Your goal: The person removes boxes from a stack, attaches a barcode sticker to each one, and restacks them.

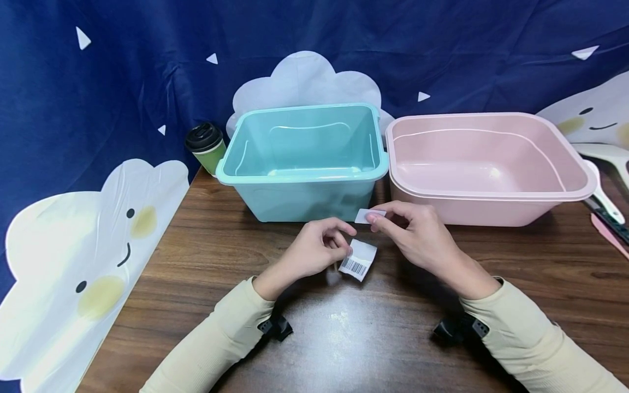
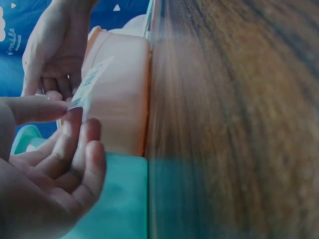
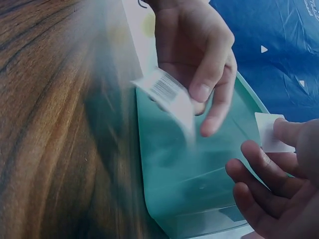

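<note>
The left hand (image 1: 319, 246) pinches a barcode label (image 1: 362, 252) at its 3 o'clock; the right hand (image 1: 420, 234) pinches a white card (image 1: 363, 216) at its 10 o'clock, a teal bin (image 1: 304, 201) beyond. The step seems to be handling both pieces separately; next calls for steady, light pinches.

On the table (image 1: 206, 262), it's left tub (image 1: 300, 179) right beside right tub (image 1: 491, 195), curtain (image 1: 304, 27) behind them, cup (image 1: 210, 155) out left, utensils (image 1: 605, 196) out right! In front, a slip (image 1: 363, 252) sits in the left hand (image 1: 314, 250), and farther back, a card (image 1: 363, 216) in the right hand (image 1: 422, 234).
</note>
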{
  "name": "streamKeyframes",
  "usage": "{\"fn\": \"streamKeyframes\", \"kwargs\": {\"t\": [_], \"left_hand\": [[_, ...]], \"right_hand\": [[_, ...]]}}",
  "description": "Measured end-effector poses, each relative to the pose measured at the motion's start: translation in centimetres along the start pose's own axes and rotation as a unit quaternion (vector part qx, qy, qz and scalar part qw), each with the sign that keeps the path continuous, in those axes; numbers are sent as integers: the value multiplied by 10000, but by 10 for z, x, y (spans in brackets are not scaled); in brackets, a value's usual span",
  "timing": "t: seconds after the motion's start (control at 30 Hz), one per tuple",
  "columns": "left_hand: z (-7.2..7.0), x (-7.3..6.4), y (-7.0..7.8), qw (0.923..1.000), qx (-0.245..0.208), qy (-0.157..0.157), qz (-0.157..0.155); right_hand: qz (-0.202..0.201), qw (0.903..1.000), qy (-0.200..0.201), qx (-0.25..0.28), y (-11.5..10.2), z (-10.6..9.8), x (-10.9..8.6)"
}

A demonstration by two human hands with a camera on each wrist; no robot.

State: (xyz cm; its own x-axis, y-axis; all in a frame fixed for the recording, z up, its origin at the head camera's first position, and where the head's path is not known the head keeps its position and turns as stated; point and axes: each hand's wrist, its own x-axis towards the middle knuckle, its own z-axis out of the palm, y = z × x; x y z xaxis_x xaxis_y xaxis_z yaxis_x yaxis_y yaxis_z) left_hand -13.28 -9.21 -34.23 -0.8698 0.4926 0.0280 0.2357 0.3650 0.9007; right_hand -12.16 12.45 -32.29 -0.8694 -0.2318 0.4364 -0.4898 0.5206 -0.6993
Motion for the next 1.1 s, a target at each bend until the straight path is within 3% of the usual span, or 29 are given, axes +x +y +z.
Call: {"fn": "streamKeyframes", "kwargs": {"t": [0.17, 0.27, 0.33, 0.43, 0.6, 0.7, 1.1], "left_hand": [[-1, 0, 0, 9988, 362, -137, -303], [-3, -1, 1, 9989, 315, -93, -320], [-5, -1, 3, 9997, 15, -12, -260], [-7, -3, 6, 9964, -826, 162, -98], [-8, -3, 11, 9778, -2071, 290, 100], [-7, -3, 11, 9723, -2324, 267, 21], [-7, -3, 10, 9645, -2625, 216, -192]], "right_hand": [[77, 10000, -44, 0, -2, 0, 0], [106, 9999, -96, 7, -3, 0, 0], [121, 9998, -133, 31, -3, 0, 0], [121, 9998, -155, 45, -4, 0, 0], [14, 9998, -179, 60, -3, 2, -1], [-55, 9998, -197, 67, -3, 4, -2], [-52, 9985, -450, 300, -3, 7, -3]]}}
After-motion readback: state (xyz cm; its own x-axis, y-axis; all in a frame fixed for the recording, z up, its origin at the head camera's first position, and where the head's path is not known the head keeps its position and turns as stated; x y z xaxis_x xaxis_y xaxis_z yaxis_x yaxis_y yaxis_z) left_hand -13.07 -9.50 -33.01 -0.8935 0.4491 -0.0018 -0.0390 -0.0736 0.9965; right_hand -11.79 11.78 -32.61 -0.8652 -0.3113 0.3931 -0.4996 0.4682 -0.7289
